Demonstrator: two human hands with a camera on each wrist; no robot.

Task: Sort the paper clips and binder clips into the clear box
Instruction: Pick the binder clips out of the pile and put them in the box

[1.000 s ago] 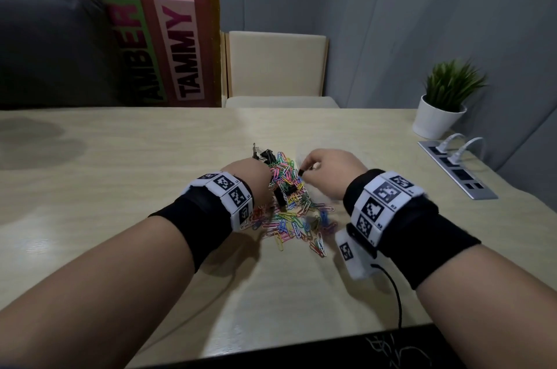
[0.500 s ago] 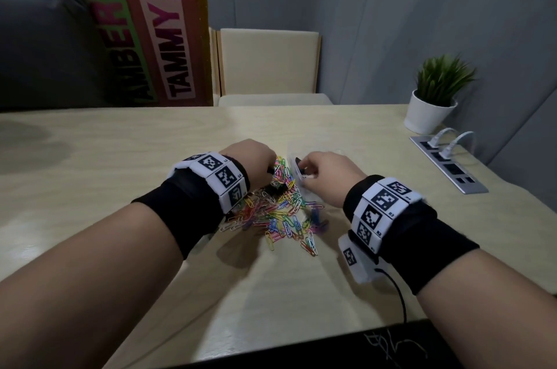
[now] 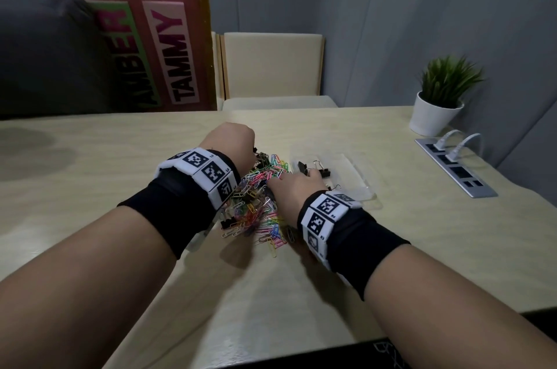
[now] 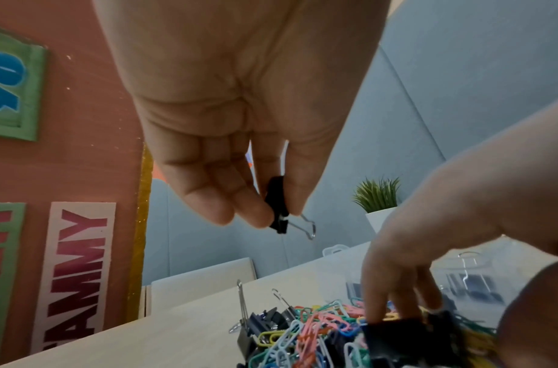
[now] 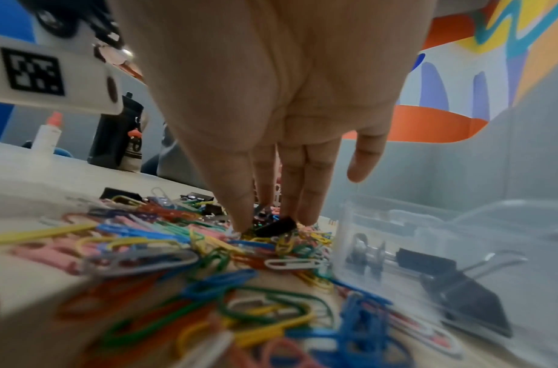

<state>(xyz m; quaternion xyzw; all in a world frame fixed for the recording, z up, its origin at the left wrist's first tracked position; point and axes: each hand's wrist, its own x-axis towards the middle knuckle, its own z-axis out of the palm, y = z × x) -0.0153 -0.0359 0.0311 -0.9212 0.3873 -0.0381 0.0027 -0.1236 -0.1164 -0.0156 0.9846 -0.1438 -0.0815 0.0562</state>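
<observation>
A heap of coloured paper clips [image 3: 259, 206] lies on the pale wooden table [image 3: 120, 163], mixed with black binder clips that have silver wire handles. Just right of the heap sits the clear box [image 3: 355, 175], shallow and see-through, with several black binder clips already inside.

The left hand [image 3: 230, 142] is raised above the far left edge of the heap, fingers pointing down. Its thumb and fingertips pinch 1 small black binder clip [image 4: 278, 205], whose wire handle sticks out to one side.

The right hand [image 3: 297, 184] reaches down into the heap beside the box wall. Its thumb and fingers close on another black binder clip [image 5: 276, 227] lying atop the paper clips.

A potted plant [image 3: 443, 97] stands at the far right of the table.
</observation>
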